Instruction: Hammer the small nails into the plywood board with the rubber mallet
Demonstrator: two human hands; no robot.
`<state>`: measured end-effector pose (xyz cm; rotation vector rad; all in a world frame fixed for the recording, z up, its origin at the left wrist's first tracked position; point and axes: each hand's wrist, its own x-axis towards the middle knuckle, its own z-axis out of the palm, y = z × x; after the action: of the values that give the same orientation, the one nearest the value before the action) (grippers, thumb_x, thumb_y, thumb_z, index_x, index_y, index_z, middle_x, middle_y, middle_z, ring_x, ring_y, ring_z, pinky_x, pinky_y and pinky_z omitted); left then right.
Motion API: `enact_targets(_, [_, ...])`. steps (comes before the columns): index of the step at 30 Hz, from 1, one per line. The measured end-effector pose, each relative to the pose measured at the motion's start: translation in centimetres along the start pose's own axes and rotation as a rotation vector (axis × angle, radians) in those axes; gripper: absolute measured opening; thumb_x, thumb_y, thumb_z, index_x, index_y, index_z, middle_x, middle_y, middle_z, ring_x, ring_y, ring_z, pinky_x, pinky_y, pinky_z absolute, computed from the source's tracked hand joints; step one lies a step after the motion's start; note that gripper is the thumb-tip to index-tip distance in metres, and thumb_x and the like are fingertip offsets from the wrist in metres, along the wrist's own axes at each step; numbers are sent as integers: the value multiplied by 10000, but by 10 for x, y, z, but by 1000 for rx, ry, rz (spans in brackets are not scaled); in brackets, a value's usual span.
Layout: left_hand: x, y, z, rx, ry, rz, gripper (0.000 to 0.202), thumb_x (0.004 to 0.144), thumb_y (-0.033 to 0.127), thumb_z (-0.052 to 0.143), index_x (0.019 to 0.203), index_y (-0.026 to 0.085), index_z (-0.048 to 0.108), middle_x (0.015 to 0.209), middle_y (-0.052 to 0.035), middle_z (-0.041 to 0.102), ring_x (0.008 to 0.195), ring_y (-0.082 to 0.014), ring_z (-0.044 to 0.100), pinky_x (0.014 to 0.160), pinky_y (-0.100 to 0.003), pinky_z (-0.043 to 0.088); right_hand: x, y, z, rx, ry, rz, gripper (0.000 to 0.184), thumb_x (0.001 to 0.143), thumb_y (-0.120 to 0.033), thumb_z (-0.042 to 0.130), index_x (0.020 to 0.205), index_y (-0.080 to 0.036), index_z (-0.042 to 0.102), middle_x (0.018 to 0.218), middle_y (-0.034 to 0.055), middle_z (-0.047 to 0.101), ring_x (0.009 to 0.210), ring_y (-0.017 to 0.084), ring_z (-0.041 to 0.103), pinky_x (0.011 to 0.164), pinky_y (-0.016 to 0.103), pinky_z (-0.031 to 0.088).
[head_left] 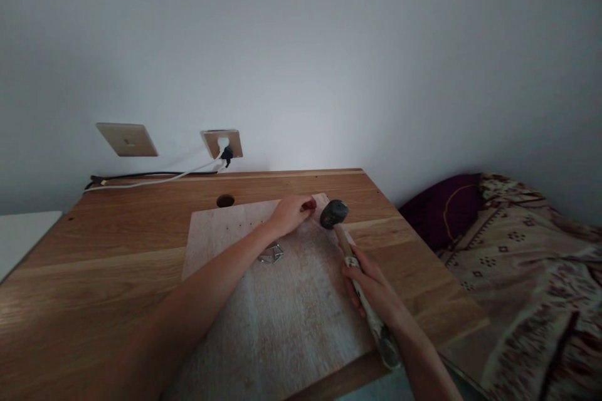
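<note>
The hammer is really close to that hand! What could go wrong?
The hammer, held in the right hand, might hit the left hand, because its head is right beside it.

The nails lie loose on the board, so a hard knock could scatter them.

You can read no text, brand or number here: none on the hammer [334, 214] in your right hand [375, 283], on the board [291, 307] under your left hand [288, 213], or on the wall plate [126, 140] beyond it. The cloth [512, 250] right of your right hand shows patterns, no legible lettering.
</note>
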<state>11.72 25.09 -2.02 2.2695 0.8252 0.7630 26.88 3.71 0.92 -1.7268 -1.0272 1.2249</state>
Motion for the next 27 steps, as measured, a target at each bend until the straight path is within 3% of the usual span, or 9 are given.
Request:
enact_targets(5, [1, 0, 0, 28, -9, -27, 118, 871, 140, 692, 942, 191, 771, 922, -43, 810, 862, -205, 737, 801, -294, 525, 0, 0, 0, 20, 59, 44, 797, 762, -494, 581, 1464, -140, 454, 449, -124, 491, 336, 131, 402, 299, 197, 345])
enact_targets(13, [-1, -2, 0, 27, -22, 24, 181, 846, 90, 663, 946, 194, 771, 939, -37, 806, 886, -193, 735, 810, -284, 522, 0, 1, 0, 8, 43, 10, 699, 792, -480, 584, 1405, -156, 492, 451, -132, 487, 328, 120, 388, 297, 194, 346])
enact_targets(19, [0, -1, 2, 40, -38, 35, 135, 852, 108, 697, 942, 180, 769, 934, -49, 796, 870, -194, 726, 823, -292, 532, 0, -1, 2, -30, 70, -26, 475, 861, -598, 593, 1124, -203, 577, 453, -114, 479, 334, 115, 401, 295, 200, 349])
enact_targets(27, [1, -5, 5, -87, -24, -39, 415, 825, 57, 710, 1220, 183, 688, 1005, -49, 821, 914, -189, 763, 869, -305, 563, 7, -14, 10, -61, 102, -128, 468, 921, -597, 583, 1184, -209, 582, 460, -107, 471, 336, 126, 411, 304, 217, 362])
